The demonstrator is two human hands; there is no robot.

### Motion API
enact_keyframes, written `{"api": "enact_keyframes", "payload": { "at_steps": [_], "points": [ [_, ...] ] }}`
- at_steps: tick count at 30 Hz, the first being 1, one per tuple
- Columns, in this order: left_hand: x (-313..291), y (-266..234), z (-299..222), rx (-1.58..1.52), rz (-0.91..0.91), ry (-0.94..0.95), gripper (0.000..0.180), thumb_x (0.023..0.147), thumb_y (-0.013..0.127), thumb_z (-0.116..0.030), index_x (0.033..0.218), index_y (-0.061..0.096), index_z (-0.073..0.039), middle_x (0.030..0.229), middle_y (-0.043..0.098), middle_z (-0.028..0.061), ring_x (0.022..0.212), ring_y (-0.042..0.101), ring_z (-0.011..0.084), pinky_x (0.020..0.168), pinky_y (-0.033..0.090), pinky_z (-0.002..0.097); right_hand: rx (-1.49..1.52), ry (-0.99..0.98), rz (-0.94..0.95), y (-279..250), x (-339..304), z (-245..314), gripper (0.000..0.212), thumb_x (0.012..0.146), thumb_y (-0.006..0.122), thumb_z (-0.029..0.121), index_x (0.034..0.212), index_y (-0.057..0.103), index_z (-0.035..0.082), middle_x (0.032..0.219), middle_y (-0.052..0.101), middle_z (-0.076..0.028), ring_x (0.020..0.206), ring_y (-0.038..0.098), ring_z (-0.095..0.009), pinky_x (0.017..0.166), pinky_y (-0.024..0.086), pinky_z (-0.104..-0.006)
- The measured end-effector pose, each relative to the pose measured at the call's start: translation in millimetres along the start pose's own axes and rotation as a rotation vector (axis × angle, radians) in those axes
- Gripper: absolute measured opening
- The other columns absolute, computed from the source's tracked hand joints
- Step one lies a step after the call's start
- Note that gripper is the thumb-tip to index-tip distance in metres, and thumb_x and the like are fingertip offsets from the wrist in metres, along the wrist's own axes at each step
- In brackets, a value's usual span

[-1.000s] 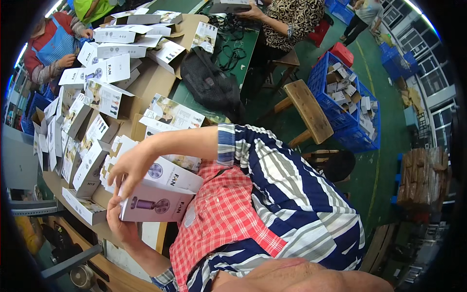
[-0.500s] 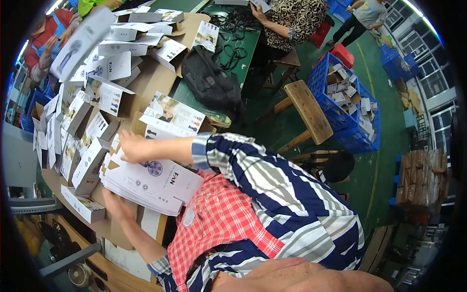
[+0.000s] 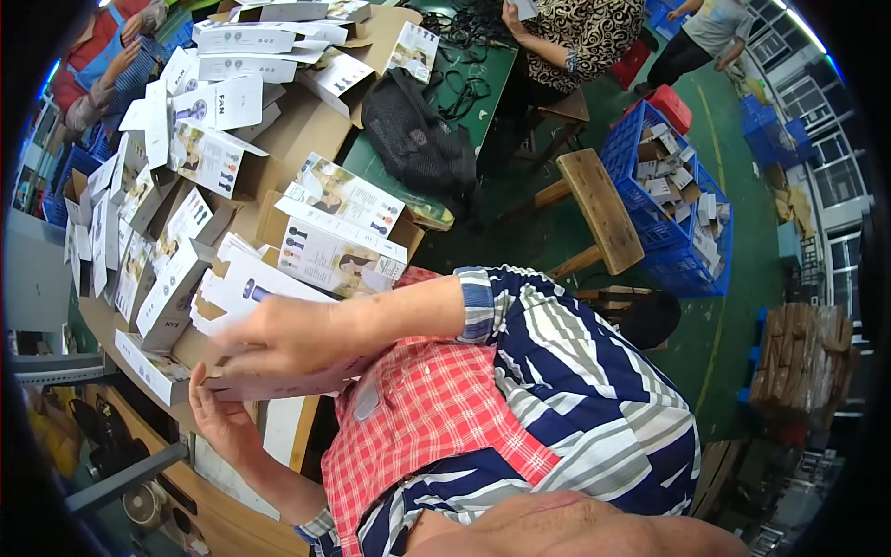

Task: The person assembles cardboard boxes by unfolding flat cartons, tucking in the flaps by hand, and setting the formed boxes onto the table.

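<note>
My right hand (image 3: 283, 336) lies palm down on top of a white printed carton (image 3: 297, 382), which shows mostly as a thin edge below my fingers. My left hand (image 3: 218, 420) grips the same carton from underneath at its near end. The carton sits over the edge of a brown cardboard-covered table (image 3: 297, 139). Just beyond my right hand is a pile of flat white cartons (image 3: 243, 283) with a small fan pictured on them. Two printed cartons (image 3: 339, 237) rest in an open brown box behind that pile.
Many more white cartons (image 3: 167, 278) cover the table's left side. A black bag (image 3: 418, 139) and a wooden stool (image 3: 599, 209) stand to the right, then a blue crate (image 3: 677, 200) of small boxes. Other people work at the top left (image 3: 97, 70) and top centre (image 3: 575, 37).
The carton was held up with its printed face showing; it has since been turned flat and lowered, and my right hand now covers its top.
</note>
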State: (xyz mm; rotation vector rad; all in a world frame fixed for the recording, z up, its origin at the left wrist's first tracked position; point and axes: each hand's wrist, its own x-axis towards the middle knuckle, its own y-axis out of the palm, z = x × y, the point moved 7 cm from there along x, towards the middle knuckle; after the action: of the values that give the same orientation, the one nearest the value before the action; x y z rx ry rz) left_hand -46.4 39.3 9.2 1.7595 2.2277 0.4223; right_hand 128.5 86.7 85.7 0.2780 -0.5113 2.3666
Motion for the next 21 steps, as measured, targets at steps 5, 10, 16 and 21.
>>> {"api": "enact_keyframes", "payload": {
  "at_steps": [5, 10, 16, 21],
  "points": [
    [1, 8, -4, -0.084, 0.026, 0.131, 0.033, 0.083, 0.048, -0.009, 0.113, 0.043, 0.004, 0.102, 0.054, 0.0129, 0.093, 0.055, 0.0209, 0.083, 0.044, 0.0292, -0.084, -0.196, -0.394, -6, -1, -7, 0.031, 0.077, 0.061, 0.025, 0.097, 0.056, 0.002, 0.083, 0.057, -0.012, 0.083, 0.052, -0.027, 0.077, 0.038, -0.0343],
    [-1, 61, -16, 0.295, 0.182, 0.333, 0.053, 0.078, 0.047, -0.015, 0.122, 0.031, 0.01, 0.115, 0.045, 0.0199, 0.108, 0.047, 0.026, 0.091, 0.038, 0.0347, 0.181, -0.082, -0.62, -12, 7, -37, 0.059, 0.072, 0.065, 0.032, 0.116, 0.043, -0.001, 0.109, 0.049, -0.016, 0.098, 0.049, -0.026, 0.085, 0.038, -0.0351],
    [2, 54, 5, 0.046, -0.036, 0.134, 0.053, 0.07, 0.038, -0.001, 0.123, 0.033, 0.002, 0.119, 0.041, 0.0174, 0.11, 0.044, 0.0272, 0.089, 0.041, 0.0345, 0.178, 0.219, -0.341, 1, 12, -73, 0.034, 0.078, 0.054, 0.024, 0.101, 0.054, -0.001, 0.091, 0.059, -0.016, 0.084, 0.055, -0.02, 0.077, 0.042, -0.0287],
    [6, 52, 0, 0.098, -0.014, 0.154, 0.06, 0.065, 0.032, 0.006, 0.124, 0.033, 0.003, 0.122, 0.038, 0.0151, 0.111, 0.044, 0.0252, 0.091, 0.04, 0.0335, 1.001, 0.378, -0.222, 4, 2, -89, 0.035, 0.086, 0.049, 0.035, 0.103, 0.057, 0.005, 0.094, 0.055, -0.003, 0.084, 0.049, -0.009, 0.065, 0.041, -0.0222]
  ]
}}
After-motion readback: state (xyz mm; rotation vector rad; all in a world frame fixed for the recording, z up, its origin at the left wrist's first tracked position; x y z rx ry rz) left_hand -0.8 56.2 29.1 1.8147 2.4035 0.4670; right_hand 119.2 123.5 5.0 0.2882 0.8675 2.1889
